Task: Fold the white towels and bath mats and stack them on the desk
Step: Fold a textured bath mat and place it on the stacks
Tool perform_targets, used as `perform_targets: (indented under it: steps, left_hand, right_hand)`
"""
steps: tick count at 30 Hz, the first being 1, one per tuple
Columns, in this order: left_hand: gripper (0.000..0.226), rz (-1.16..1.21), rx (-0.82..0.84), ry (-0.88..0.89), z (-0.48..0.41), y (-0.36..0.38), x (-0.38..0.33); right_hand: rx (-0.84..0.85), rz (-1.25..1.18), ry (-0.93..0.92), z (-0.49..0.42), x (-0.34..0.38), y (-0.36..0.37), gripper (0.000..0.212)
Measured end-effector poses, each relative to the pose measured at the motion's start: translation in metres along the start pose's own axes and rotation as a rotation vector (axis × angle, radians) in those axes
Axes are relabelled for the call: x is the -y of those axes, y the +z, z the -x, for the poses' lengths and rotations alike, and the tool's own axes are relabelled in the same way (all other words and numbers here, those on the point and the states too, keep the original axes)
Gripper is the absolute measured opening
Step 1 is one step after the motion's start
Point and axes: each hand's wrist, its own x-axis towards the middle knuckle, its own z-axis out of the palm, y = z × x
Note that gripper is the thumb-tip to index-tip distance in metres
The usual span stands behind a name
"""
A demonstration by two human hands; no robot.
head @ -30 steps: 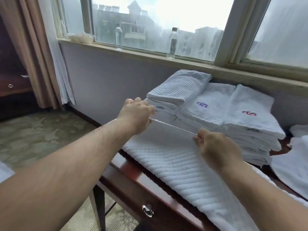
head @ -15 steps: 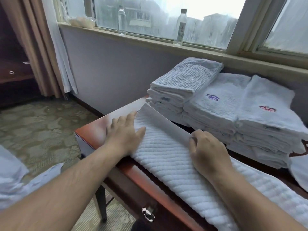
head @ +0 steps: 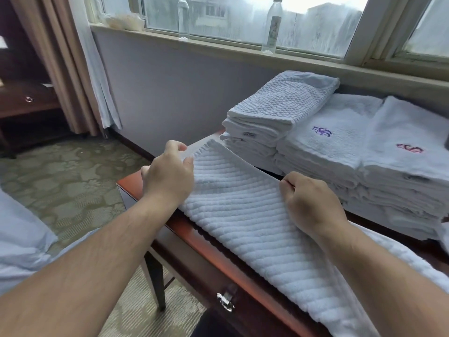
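Lifted from flat, left hand (head: 170,178) now pinches bath mat (head: 243,229) corner; right hand (head: 311,203) stays clamped on edge.

I was in a hotel room, by the look of it. Stacks of folded white towels (head: 286,110), two with embroidered crests (head: 322,131), sat on a dark wooden desk (head: 192,235) with a drawer pull (head: 226,301). Patterned carpet (head: 73,181) covered the floor, heavy beige curtains (head: 48,57) hung by the window (head: 230,15), and two bottles (head: 183,18) stood on the sill (head: 230,51).
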Motion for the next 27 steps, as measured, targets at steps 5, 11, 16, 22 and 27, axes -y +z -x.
perform_targets:
  steps: [5, 11, 16, 22, 27]
  left_hand:
    - [0.033, -0.327, 0.113, 0.027, 0.007, -0.003, 0.001]
    - [0.047, -0.172, 0.515, 0.480, 0.052, 0.009, -0.056]
    - [0.053, -0.262, 0.797, 0.681, 0.085, 0.017, -0.068]
    - [0.055, -0.332, 0.829, 0.571, 0.105, 0.011, -0.092]
    - [0.057, -0.150, 0.906, 0.792, 0.163, 0.028, -0.151]
  right_hand:
    - [0.115, 0.102, -0.002, 0.008, 0.004, -0.001, 0.024]
    - [0.120, 0.205, 0.045, 0.049, -0.020, -0.032, 0.039]
    - [0.217, 0.240, 0.258, 0.076, -0.073, -0.081, 0.051]
    - [0.397, -0.106, 0.301, 0.101, -0.119, -0.126, 0.034]
    - [0.484, -0.604, 0.260, 0.126, -0.139, -0.140, 0.036]
